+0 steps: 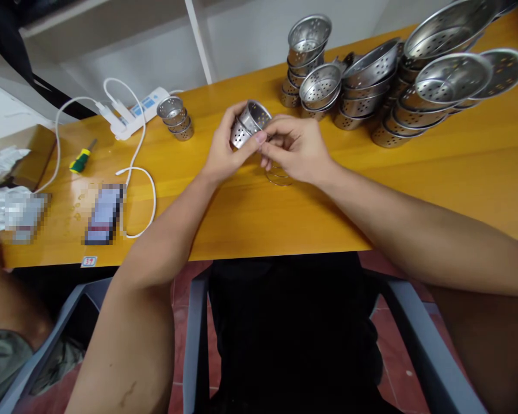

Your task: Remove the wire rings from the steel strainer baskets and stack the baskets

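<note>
Landmark: the power strip (pixel 140 113).

Your left hand (pixel 227 146) is curled around two nested perforated cups (pixel 244 126), thumb on the near side. The cups sit right of the strip, tilted, above the counter (pixel 242 224). Your right hand (pixel 300 146) is narrowed to a fingertip pinch at the rim; I cannot tell what it grips. Wire rings (pixel 278 184) show just below it, farther right of the strip; held or lying loose, unclear.

Handling: brace the cups with the left palm, rim angled toward you so your fingers don't hide the work. Pinch lightly; thin wire would likely bend or slip under force. Staying low over the counter looks wise.

Outward: a small cup stack (pixel 179 119) stands just right of the strip; larger stacks (pixel 362 106) far right. Screwdriver (pixel 81 161) left and nearer you; phone (pixel 106 214) nearer still.

Writing: the sticker (pixel 88 262) on the counter edge, your side of the strip, seems to read "39". Blue strip markings illegible; phone screen blurred. No brand readable.
</note>
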`<state>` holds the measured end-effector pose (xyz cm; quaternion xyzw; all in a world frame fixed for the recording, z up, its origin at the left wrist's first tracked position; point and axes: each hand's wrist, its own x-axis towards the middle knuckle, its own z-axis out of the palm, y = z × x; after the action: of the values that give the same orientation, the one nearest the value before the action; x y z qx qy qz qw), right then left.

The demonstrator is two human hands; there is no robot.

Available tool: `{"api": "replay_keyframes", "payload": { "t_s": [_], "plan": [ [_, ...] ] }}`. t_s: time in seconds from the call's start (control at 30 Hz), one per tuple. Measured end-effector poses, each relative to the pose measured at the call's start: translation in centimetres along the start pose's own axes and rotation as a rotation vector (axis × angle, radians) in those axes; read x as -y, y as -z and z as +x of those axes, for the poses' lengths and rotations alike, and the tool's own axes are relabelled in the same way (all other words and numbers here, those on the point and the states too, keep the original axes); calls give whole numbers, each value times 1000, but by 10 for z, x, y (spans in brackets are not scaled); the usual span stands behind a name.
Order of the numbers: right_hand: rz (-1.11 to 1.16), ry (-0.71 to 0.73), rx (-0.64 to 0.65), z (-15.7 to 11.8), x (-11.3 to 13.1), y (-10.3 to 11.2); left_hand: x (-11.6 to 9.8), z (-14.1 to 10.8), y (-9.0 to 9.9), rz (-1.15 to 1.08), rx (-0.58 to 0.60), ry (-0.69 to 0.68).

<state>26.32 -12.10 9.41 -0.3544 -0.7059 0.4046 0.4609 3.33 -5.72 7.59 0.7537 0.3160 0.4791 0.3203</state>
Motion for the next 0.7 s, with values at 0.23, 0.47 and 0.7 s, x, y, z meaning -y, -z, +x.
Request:
{"api": "replay_keyframes", "payload": {
  "t_s": [0.23,0.47,0.7],
  "plan": [
    [-143,69,143,2,-3,20,11,-2,1,-223,40,178],
    [-245,98,170,5,9,42,12,-8,-1,-365,127,293],
    [-269,67,296,4,16,48,7,-8,4,-385,228,343]
  ]
}}
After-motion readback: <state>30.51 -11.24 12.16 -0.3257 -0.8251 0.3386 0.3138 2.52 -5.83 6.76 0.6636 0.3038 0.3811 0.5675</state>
